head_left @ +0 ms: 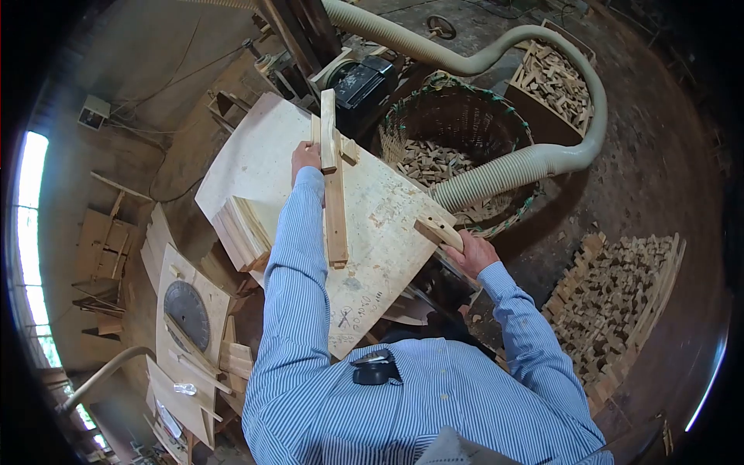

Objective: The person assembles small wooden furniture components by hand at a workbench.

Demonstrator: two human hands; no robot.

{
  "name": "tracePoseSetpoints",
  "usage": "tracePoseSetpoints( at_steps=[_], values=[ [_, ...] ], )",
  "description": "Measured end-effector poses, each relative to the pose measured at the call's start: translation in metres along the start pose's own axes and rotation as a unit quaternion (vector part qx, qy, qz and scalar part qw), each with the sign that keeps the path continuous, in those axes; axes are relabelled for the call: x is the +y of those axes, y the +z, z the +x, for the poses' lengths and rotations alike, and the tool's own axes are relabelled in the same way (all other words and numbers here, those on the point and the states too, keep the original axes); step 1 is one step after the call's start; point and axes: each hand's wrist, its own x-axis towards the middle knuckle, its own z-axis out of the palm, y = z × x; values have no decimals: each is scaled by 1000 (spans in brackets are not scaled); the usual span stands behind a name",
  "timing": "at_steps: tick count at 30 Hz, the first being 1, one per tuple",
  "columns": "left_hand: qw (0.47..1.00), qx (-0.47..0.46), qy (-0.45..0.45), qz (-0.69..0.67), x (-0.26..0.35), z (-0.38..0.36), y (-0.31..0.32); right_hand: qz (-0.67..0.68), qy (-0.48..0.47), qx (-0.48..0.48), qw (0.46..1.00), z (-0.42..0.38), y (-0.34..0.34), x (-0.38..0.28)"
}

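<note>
My left hand [306,156] is closed at the far part of a pale plywood worktop [263,151]. Its fingers press on a narrow wooden strip [315,129], partly hidden, alongside an upright wooden guide block [328,132]. A longer brown batten [335,221] runs from that block toward me along the worktop. At the right edge of the worktop, my right hand [474,256] grips a short wooden piece [440,231] with dark holes in it. To the left of my left forearm lies a stack of wooden boards [242,234].
Behind the worktop stands a machine with a dark motor [363,81]. A ribbed hose [496,172] crosses a wicker basket [457,116] holding wood offcuts. Piled wood blocks [620,294] lie at right, and a box of offcuts [554,85] farther back. A round-disc table [186,314] stands left.
</note>
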Motion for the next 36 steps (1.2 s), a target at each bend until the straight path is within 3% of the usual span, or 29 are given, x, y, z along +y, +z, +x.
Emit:
tracePoseSetpoints(
  at_steps=[8,14,15,16,18,19,21,22,24,25,30,34,36],
  values=[
    [996,-12,11,-84,-10,-7,4,3,41,-50,998,-2,-21,-18],
    [996,74,11,-57,-36,15,11,9,47,-55,997,-2,-28,-19],
    [994,89,40,41,1,-13,-13,10,46,-57,997,-2,-29,-20],
    [994,89,39,43,-5,-15,-18,11,57,-64,996,-2,-30,-22],
    [964,101,176,175,-17,-15,-21,12,67,-72,995,-2,-35,-24],
    [963,101,175,177,-13,-22,-27,10,69,-73,995,-3,-35,-24],
    [973,13,209,101,-11,-36,-32,7,71,-77,994,-3,-38,-26],
    [973,11,208,102,-11,-36,-30,10,75,-80,994,-3,-39,-27],
    [994,69,69,55,-24,-39,-24,13,79,-89,993,-6,-40,-27],
    [994,70,64,57,-35,-38,-19,9,78,-87,993,-6,-41,-28],
    [998,-53,-38,-20,-27,-21,-5,15,80,-82,993,-5,-45,-31],
    [999,-29,-21,4,-10,-13,1,13,74,-83,994,-5,-42,-28],
    [998,-6,-38,-54,-2,-6,4,18,71,-80,994,-5,-41,-29]
  ],
)
